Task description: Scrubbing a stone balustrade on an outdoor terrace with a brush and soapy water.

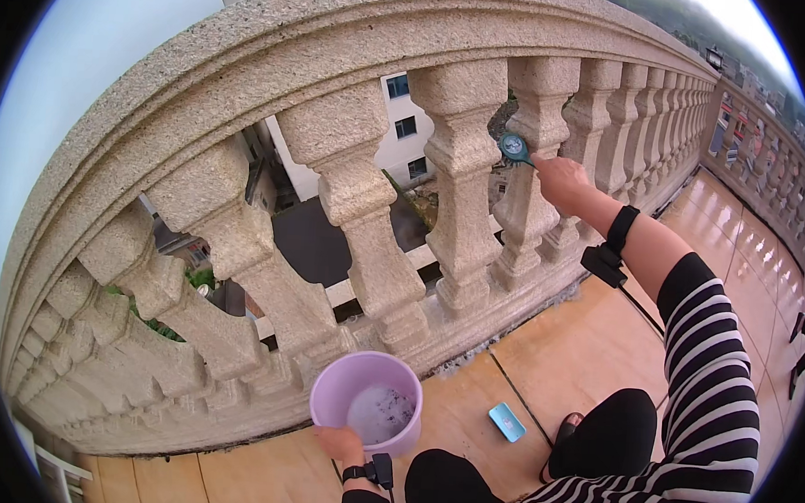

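My right hand grips a teal scrub brush by its handle, with the brush's head against or beside a stone baluster of the balustrade. Low in front of me is a lilac plastic bucket holding foamy water with dark specks. My left hand is closed on the bucket's near left rim. A light blue soap dish, or a similar small tray, lies on the tiles right of the bucket.
The stone handrail curves over the row of balusters; buildings show far below through the gaps. Suds lie along the balustrade's base. Tan floor tiles stretch right. A white metal frame stands at lower left, dark footwear at the right edge.
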{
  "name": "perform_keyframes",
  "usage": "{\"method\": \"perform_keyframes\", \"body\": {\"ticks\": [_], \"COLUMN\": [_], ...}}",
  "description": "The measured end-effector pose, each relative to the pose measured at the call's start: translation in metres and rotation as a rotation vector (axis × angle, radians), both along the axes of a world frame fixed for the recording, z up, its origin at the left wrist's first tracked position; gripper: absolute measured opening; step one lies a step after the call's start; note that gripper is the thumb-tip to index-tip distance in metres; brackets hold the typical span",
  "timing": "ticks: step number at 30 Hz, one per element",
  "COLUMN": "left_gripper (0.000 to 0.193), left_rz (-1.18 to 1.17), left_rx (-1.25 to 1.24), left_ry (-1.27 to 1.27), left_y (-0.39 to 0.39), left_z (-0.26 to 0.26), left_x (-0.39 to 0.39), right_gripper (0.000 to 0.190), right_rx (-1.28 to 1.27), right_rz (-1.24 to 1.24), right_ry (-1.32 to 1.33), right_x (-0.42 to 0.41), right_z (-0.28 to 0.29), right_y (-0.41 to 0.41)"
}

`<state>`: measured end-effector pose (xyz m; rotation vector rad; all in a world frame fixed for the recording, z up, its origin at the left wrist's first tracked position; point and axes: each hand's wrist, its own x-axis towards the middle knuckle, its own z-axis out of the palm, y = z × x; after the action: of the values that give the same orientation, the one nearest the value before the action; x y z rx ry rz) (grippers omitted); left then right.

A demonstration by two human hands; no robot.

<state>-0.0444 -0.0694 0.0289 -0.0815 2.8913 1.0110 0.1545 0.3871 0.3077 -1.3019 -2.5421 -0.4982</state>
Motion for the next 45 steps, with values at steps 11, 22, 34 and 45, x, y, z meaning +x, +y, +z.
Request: {"method": "perform_keyframes", "body": {"ticks": [11,22,34,45], "left_gripper": [0.044,0.065,0.078,0.077], "left_rz": [-0.077,-0.107,0.062,-0.119], "left_rx": [0.066,-0.082,-0.237,-0.251], "left_ry": [0.279,0.414,0.117,0.166], "left_y": [-0.043,-0.076,-0.008,-0.008], "left_z": [-0.046,-0.11,-0.043,-0.044], "left_x": [0.004,-0.021,0.055,0.059], "right_gripper": [0.042,0.039,0.03,0.038], "right_rx": [-0.646,-0.958,-0.72,-0.826], "right_rz": [0.448,0.737,0.546,0.665], "right_ry": [0.879,0.614,0.517,0.819], "right_x": [0.008,-0.084,-0.167,-0.157], "right_z": [-0.01,0.025,0.025,-0.045], "right_y": [-0.143,-0.107,-0.074,-0.072]}}
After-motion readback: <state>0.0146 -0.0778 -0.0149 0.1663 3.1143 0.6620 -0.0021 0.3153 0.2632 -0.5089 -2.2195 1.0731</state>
